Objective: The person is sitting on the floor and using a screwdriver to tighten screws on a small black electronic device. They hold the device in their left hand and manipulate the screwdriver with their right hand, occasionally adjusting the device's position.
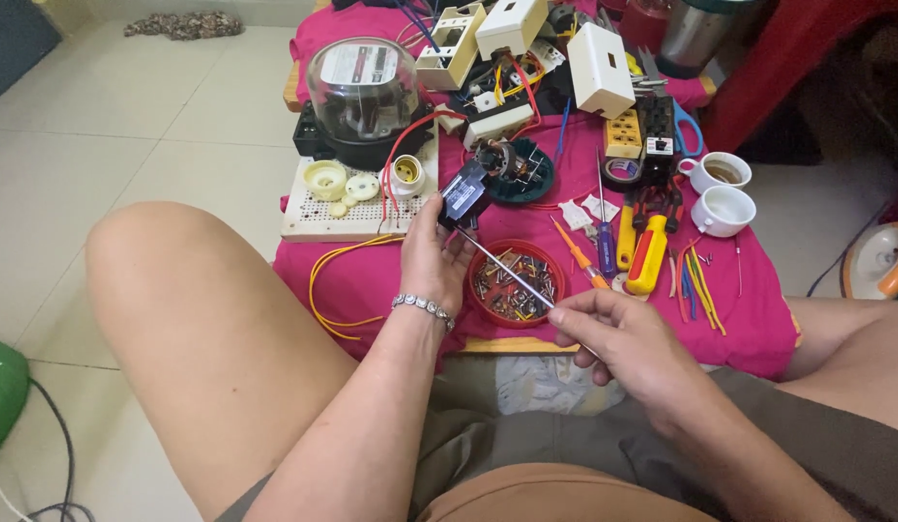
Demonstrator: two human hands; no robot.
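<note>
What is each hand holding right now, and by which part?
The left hand grips a small black box by its lower end. The right hand holds a screwdriver by the handle end, its tip at the box.

Left hand (432, 253) grips a small black rectangular electrical component (463, 194); right hand (618, 340) holds a thin metal-shafted screwdriver (512, 275) against it. Beneath lies a round red lid of small parts (516, 284), near the front edge of the pink-clothed low table (749, 319).

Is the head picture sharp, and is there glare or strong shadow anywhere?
Head view: even, soft daylight; the left hand with the small black device and the right hand with the screwdriver look sharp; mild glare on the clear meter dome; wide-angle stretching at the edges; deep shadow at top right.
</note>
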